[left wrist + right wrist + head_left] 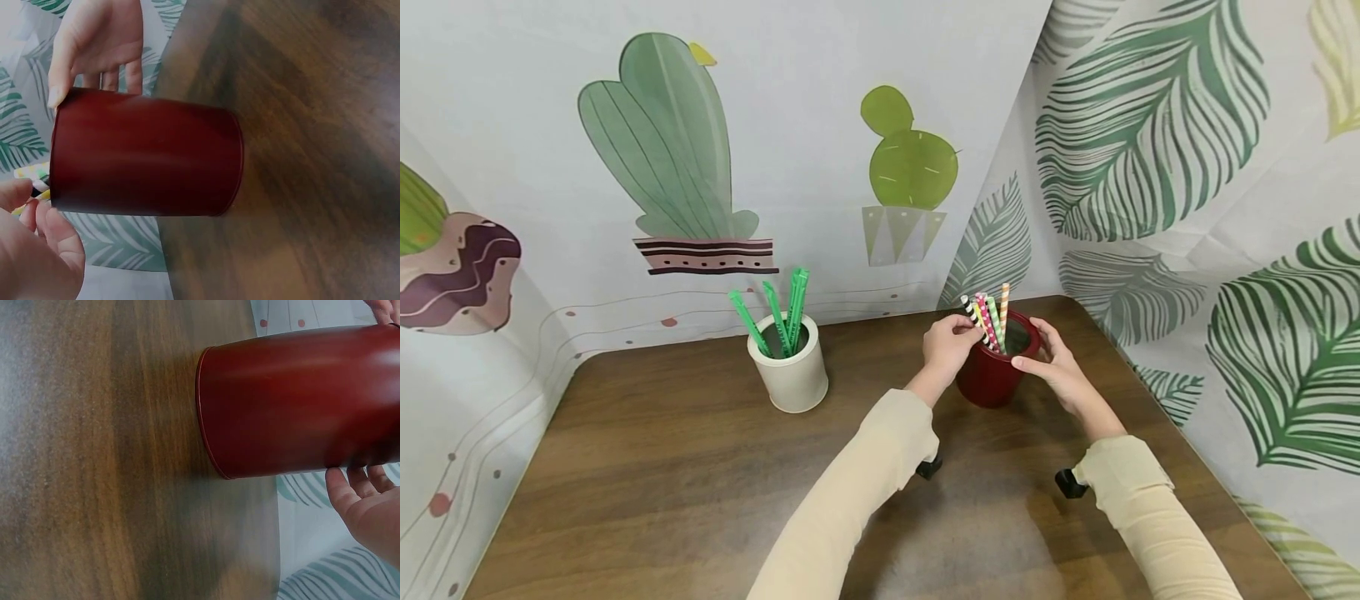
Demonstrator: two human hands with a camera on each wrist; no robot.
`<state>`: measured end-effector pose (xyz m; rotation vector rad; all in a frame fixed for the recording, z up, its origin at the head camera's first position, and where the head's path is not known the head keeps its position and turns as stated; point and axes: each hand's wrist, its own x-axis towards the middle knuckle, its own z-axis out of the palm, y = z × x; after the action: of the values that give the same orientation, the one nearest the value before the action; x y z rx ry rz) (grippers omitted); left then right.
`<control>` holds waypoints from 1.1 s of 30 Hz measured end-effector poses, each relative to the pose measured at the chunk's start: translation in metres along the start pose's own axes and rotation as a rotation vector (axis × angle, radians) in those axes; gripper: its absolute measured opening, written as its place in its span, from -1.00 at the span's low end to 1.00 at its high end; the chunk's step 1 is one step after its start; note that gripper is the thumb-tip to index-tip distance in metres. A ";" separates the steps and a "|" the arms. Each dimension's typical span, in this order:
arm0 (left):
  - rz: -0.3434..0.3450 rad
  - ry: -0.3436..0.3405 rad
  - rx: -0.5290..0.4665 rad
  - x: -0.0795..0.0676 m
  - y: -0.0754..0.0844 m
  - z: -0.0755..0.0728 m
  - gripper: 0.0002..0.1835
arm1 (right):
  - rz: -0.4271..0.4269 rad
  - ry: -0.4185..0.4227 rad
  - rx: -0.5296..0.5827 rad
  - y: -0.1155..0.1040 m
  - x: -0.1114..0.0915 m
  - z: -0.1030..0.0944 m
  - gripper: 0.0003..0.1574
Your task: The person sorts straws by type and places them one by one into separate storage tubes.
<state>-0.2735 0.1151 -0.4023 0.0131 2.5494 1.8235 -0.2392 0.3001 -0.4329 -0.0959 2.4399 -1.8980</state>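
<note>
A dark red round container (988, 382) stands upright at the right back of the table, also filling the middle of the left wrist view. Several patterned paper straws (991, 321) lean at the left side of its mouth. My left hand (947, 344) is at the left rim, thumb and fingertips pinching a black-and-white striped straw (967, 307) there. On the opposite side my right hand (1058, 371) grips the container, thumb at the near rim and fingers round the far side. Its fingertips (340, 484) touch the red wall in the right wrist view.
A cream round container (796, 379) with several green straws (795, 304) stands left of the red one, near the table's back edge. Printed cloth walls (820, 150) rise behind and right of the brown wooden table (685, 483).
</note>
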 end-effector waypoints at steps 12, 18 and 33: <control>0.010 0.020 -0.031 -0.005 -0.012 -0.002 -0.79 | -0.005 -0.001 -0.004 0.000 0.001 0.002 -0.03; 0.060 0.055 -0.061 -0.003 -0.015 -0.008 -0.77 | -0.029 0.005 0.005 -0.001 0.001 0.003 -0.05; 0.083 0.022 -0.132 -0.013 -0.060 -0.057 -0.76 | -0.038 0.115 0.260 0.002 -0.004 -0.006 -0.45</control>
<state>-0.2615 0.0421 -0.4405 0.0995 2.4727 2.0285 -0.2360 0.3063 -0.4334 -0.0240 2.2465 -2.2772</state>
